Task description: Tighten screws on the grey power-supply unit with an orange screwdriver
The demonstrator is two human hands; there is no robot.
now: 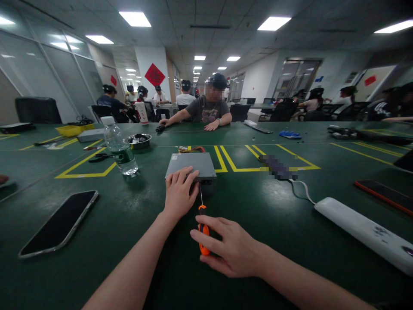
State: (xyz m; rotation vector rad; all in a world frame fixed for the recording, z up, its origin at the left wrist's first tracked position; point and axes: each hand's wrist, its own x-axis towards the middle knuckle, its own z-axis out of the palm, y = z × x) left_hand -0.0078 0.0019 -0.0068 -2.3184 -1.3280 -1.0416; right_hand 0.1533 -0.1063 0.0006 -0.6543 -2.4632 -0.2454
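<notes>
Leftmost, we see a dark-screened phone (60, 224) lying flat on the green table (145, 267); beyond it, a clear water bottle (119, 148) stands upright, with a metal bowl (140, 141) just behind it to the right. Next comes our left hand (181, 191), its fingers spread and laid over the near part of the grey metal box (192, 165), which rests in front of us with coloured wires at its far side; our right hand (229, 243) has its fingers loosely curled around the orange-and-black screwdriver (203, 232), whose shaft points away from us to the box's near face; whether the tip touches, we cannot tell; farther right lies a white power strip (364, 232).
</notes>
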